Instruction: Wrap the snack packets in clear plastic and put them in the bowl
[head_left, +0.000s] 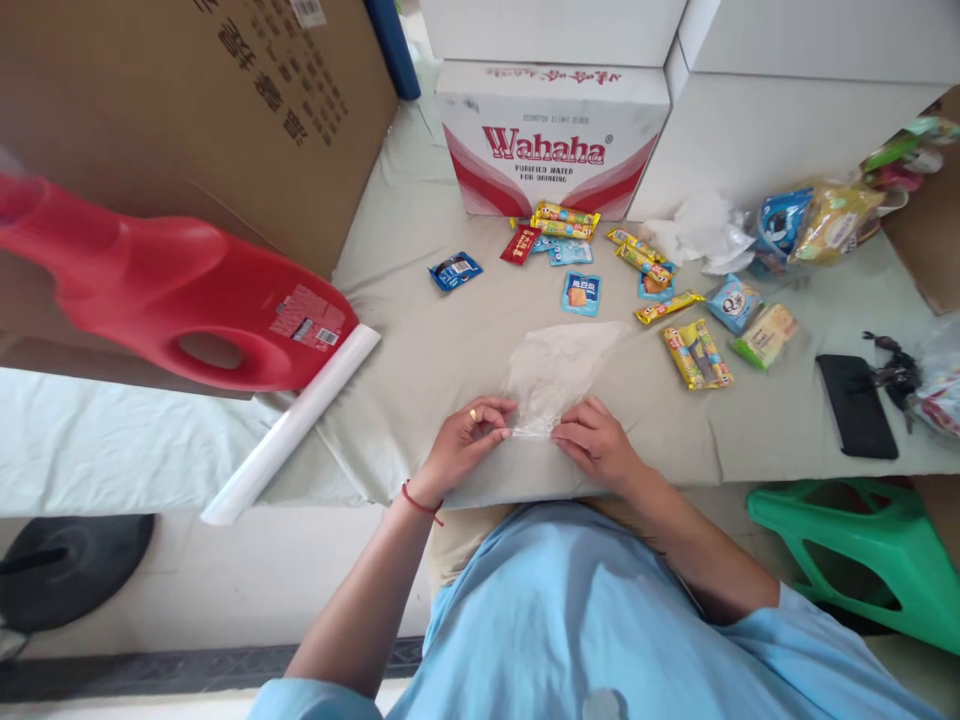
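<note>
A clear plastic bag [559, 370] lies nearly flat on the cloth-covered table in front of me. My left hand [476, 432], with a ring and a red wrist cord, pinches the bag's near left corner between thumb and fingers. At the near right corner, my right hand [592, 440] has its fingers closed on the same edge. Beyond the bag lie a light blue snack packet [581, 294] and a dark blue packet [455, 271]. To the right are a yellow snack pack [697, 356] and a thin yellow stick packet [669, 307].
A red jug [225, 300] and a white roll [292, 425] stand left, beside a large cardboard box [247, 120]. A Wahaha carton [551, 140] is at the back. A black phone [856, 405] lies right; a green stool [862, 560] is below the table edge.
</note>
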